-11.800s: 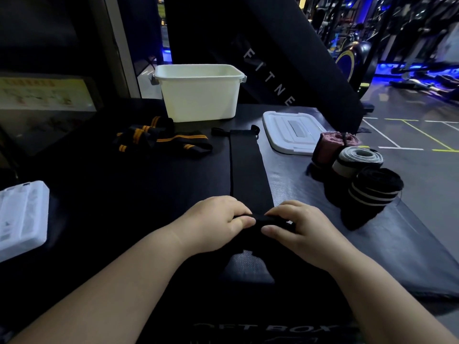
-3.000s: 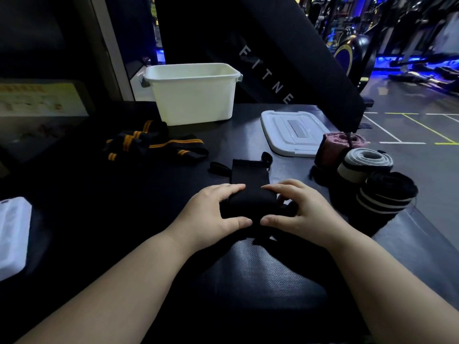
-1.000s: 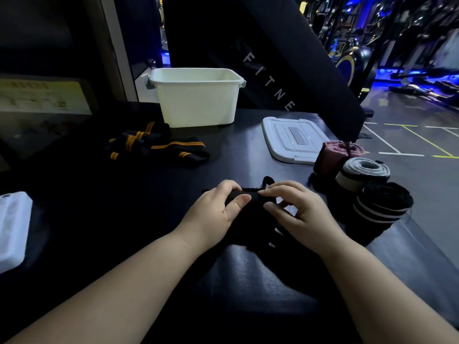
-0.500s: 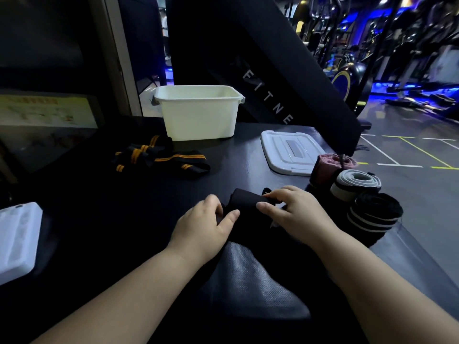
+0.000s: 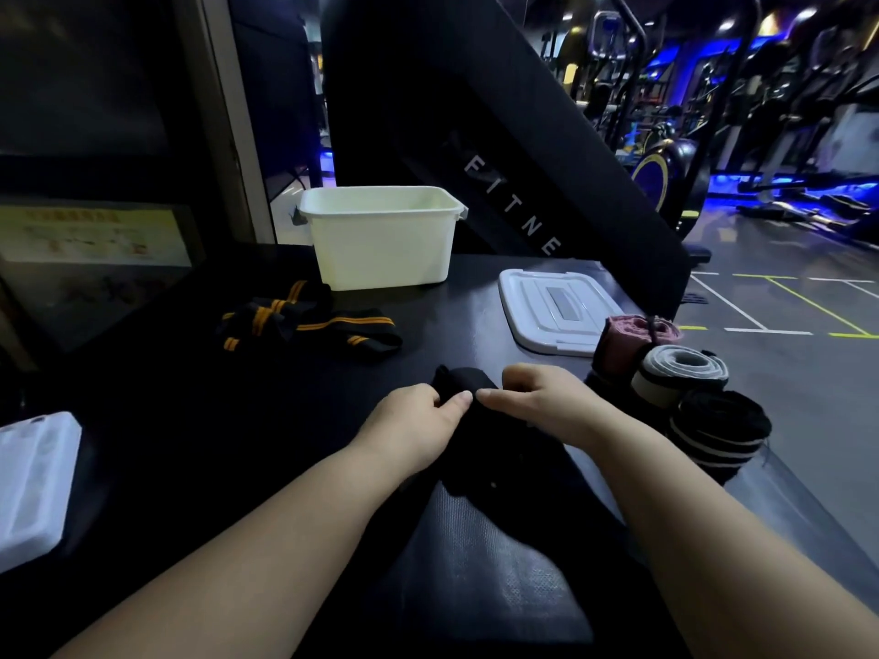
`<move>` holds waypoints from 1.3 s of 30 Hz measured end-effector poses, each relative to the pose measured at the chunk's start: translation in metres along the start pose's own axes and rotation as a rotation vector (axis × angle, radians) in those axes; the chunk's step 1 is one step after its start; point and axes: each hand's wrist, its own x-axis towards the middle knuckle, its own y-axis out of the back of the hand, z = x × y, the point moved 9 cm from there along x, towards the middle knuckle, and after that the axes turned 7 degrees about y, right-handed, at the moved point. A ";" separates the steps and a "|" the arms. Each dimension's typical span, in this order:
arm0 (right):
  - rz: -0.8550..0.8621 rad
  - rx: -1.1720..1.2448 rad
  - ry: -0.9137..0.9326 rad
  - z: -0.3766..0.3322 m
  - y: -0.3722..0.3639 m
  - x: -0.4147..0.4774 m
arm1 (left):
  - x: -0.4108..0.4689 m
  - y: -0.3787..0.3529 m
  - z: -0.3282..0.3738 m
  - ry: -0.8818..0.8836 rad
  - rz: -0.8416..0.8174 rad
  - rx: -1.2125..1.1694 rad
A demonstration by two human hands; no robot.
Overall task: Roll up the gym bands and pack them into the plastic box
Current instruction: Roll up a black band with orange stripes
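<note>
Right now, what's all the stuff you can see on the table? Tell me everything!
plastic box: one, white, open, far side of table
lid: one, white, flat, right of the box
striped bands: loose heap, black and orange, left of centre
pink roll, grey roll, black striped roll: three, right edge
white tray: one, left edge
black band: one, rolled, between the hands
left hand, right hand: two, gripping the black band

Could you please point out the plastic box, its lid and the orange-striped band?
plastic box (image 5: 380, 249): head view, front wall.
lid (image 5: 562, 305): head view, raised centre panel.
orange-striped band (image 5: 354, 329): head view, flat right end.
</note>
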 end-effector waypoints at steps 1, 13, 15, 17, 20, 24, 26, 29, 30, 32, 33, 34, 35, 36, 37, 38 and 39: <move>0.001 0.018 -0.008 0.003 -0.001 0.001 | 0.005 -0.002 0.000 0.000 -0.016 -0.047; 0.227 -0.115 0.071 -0.022 0.021 0.021 | 0.045 0.008 0.012 -0.005 -0.035 -0.600; 0.275 -0.024 0.074 -0.018 0.016 0.024 | 0.049 0.011 0.011 -0.038 -0.005 -0.597; 0.300 0.091 0.075 -0.010 0.007 0.025 | 0.055 0.011 0.005 -0.077 0.023 -0.579; 0.327 0.188 0.118 -0.008 0.002 0.027 | 0.064 0.009 -0.001 -0.146 -0.010 -0.607; 0.336 0.303 0.142 -0.003 -0.001 0.028 | 0.066 0.009 0.002 -0.236 -0.039 -0.544; 0.339 0.358 0.161 -0.003 -0.002 0.027 | 0.065 0.008 0.004 -0.248 -0.061 -0.535; 0.350 0.391 0.180 -0.001 -0.001 0.025 | 0.062 0.007 0.008 -0.283 -0.078 -0.529; 0.345 0.393 0.185 -0.002 -0.001 0.025 | 0.060 0.007 0.009 -0.290 -0.085 -0.532; 0.325 0.394 0.206 -0.004 -0.001 0.023 | 0.056 0.006 0.012 -0.305 -0.113 -0.547; 0.312 0.399 0.214 -0.005 -0.001 0.022 | 0.054 0.005 0.013 -0.311 -0.136 -0.565; 0.301 0.416 0.221 -0.006 0.000 0.020 | 0.053 0.003 0.013 -0.315 -0.160 -0.587; 0.293 0.447 0.224 -0.007 0.001 0.018 | 0.052 0.001 0.013 -0.315 -0.182 -0.605; 0.287 0.487 0.223 -0.008 0.002 0.017 | 0.051 0.000 0.013 -0.314 -0.201 -0.621; 0.281 0.532 0.220 -0.008 0.002 0.016 | 0.050 -0.001 0.013 -0.316 -0.217 -0.636; 0.274 0.579 0.217 -0.007 0.002 0.015 | 0.050 -0.002 0.013 -0.322 -0.225 -0.640; 0.264 0.617 0.211 -0.006 0.001 0.015 | 0.049 -0.001 0.013 -0.328 -0.227 -0.636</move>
